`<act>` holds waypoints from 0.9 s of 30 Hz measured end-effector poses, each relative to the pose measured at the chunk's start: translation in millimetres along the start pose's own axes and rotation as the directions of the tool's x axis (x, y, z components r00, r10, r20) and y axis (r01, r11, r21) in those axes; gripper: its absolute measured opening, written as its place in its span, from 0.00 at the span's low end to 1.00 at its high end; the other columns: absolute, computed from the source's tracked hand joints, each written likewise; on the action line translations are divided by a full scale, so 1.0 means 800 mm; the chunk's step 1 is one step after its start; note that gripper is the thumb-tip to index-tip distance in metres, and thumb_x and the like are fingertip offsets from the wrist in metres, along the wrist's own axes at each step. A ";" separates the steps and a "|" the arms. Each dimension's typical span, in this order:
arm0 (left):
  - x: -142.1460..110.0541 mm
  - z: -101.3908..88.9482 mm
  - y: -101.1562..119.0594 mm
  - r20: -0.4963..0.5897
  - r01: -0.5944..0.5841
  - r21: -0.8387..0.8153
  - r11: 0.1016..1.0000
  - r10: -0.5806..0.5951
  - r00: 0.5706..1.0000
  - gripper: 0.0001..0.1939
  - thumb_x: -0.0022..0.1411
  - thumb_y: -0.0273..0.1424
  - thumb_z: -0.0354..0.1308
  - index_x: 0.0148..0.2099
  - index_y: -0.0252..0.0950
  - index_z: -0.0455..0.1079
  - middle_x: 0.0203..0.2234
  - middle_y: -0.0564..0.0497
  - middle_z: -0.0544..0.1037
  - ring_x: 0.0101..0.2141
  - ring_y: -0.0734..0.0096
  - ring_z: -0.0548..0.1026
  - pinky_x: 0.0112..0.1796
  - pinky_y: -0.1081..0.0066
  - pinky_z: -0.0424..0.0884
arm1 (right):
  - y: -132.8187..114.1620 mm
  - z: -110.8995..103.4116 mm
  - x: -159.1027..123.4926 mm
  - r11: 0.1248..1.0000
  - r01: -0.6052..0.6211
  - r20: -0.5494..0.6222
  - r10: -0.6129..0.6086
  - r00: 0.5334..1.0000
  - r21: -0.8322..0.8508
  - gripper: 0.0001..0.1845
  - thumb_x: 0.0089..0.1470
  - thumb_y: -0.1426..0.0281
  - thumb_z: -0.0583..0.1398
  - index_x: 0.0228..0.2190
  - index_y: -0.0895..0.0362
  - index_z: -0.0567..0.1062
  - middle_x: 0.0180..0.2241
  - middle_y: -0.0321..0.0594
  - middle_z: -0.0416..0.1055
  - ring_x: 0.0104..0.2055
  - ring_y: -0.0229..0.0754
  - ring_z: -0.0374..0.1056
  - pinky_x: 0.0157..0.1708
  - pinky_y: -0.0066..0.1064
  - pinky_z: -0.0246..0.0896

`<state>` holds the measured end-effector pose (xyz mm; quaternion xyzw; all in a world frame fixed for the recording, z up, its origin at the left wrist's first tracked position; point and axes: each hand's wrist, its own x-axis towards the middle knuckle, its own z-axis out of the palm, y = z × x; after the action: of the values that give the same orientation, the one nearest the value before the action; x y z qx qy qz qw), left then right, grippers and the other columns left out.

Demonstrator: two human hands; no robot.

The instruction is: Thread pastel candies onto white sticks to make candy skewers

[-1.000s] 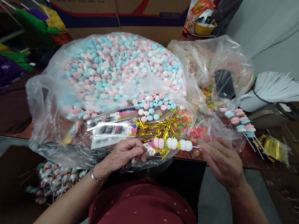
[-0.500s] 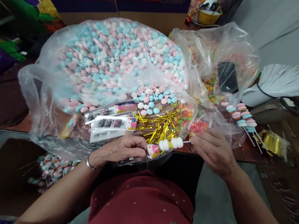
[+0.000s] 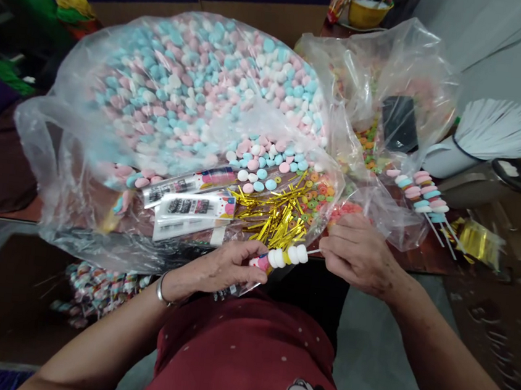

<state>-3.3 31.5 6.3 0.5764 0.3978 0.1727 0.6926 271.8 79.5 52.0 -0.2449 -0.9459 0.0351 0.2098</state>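
Observation:
My left hand (image 3: pixel 227 267) is closed on a small clear plastic wrapper (image 3: pixel 260 262) with a pink and yellow print. Into its mouth runs a marshmallow skewer (image 3: pixel 287 257), white pieces with a yellow one between them. My right hand (image 3: pixel 357 253) pinches the bare white stick of that skewer, fingers curled. How much of the skewer lies inside the wrapper is partly hidden by my left fingers. Just beyond both hands are gold twist ties (image 3: pixel 281 216) and a stack of printed wrappers (image 3: pixel 196 206).
A big clear bag of pink, blue and white marshmallows (image 3: pixel 198 83) covers the table's middle. Ring candies (image 3: pixel 319 195) and finished skewers (image 3: pixel 428 194) lie to the right, near a mug of white sticks (image 3: pixel 445 157) and a dark phone-like slab (image 3: pixel 399 124). Below left stands a box of wrapped skewers (image 3: pixel 101 290).
The skewer has shifted left, closer into my left hand and the wrapper. My right hand has followed it, its fingers more tightly curled. The whole view has tilted slightly.

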 end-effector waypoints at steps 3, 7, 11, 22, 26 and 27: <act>-0.003 -0.002 0.001 0.065 0.008 0.049 0.999 -0.011 0.998 0.12 0.60 0.38 0.63 0.39 0.35 0.71 0.24 0.58 0.69 0.24 0.78 0.64 0.25 0.77 0.60 | 0.003 -0.005 0.004 1.000 0.017 0.036 -0.017 0.999 0.005 0.14 0.58 0.78 0.55 0.21 0.56 0.70 0.20 0.35 0.63 0.28 0.39 0.53 0.33 0.35 0.49; -0.005 -0.004 0.001 0.108 0.027 0.008 1.000 -0.028 0.994 0.11 0.58 0.37 0.65 0.38 0.35 0.72 0.26 0.56 0.72 0.24 0.79 0.64 0.25 0.78 0.60 | 0.007 -0.006 0.009 0.999 0.051 0.037 -0.050 0.998 -0.013 0.14 0.59 0.78 0.54 0.23 0.56 0.71 0.21 0.36 0.64 0.29 0.40 0.53 0.33 0.36 0.49; -0.004 -0.001 -0.007 0.040 0.076 -0.172 0.982 -0.070 0.997 0.15 0.55 0.39 0.67 0.39 0.35 0.71 0.24 0.57 0.70 0.21 0.80 0.63 0.22 0.77 0.60 | 0.006 -0.003 0.012 0.998 0.045 0.013 -0.045 0.999 -0.032 0.14 0.59 0.78 0.54 0.23 0.57 0.71 0.21 0.36 0.64 0.29 0.40 0.53 0.34 0.36 0.50; 0.007 0.020 -0.032 -0.160 -0.037 -0.184 0.982 0.007 0.987 0.19 0.55 0.42 0.66 0.42 0.34 0.70 0.25 0.55 0.72 0.24 0.75 0.68 0.26 0.75 0.63 | -0.019 0.022 0.009 0.985 -0.113 0.083 0.102 0.991 0.131 0.15 0.57 0.78 0.55 0.20 0.57 0.68 0.20 0.35 0.63 0.28 0.38 0.53 0.32 0.32 0.46; 0.006 0.022 -0.035 -0.184 -0.056 -0.168 0.984 0.024 0.983 0.21 0.55 0.41 0.67 0.45 0.35 0.69 0.27 0.54 0.73 0.25 0.76 0.67 0.28 0.74 0.63 | -0.011 0.020 0.010 0.986 -0.095 0.105 0.081 0.991 0.135 0.14 0.58 0.78 0.54 0.21 0.57 0.69 0.21 0.34 0.64 0.27 0.37 0.53 0.32 0.32 0.46; 0.005 0.021 -0.035 -0.195 -0.060 -0.149 0.987 0.031 0.980 0.20 0.55 0.40 0.67 0.46 0.35 0.69 0.28 0.54 0.73 0.25 0.76 0.66 0.28 0.74 0.63 | -0.008 0.018 0.010 0.988 -0.082 0.114 0.067 0.991 0.134 0.15 0.58 0.77 0.54 0.21 0.57 0.69 0.21 0.34 0.64 0.27 0.37 0.53 0.33 0.32 0.46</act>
<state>5.6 15.0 -20.7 0.5109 0.4348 0.2734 0.6893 256.2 78.1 42.9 -0.2628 -0.9414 0.1218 0.1729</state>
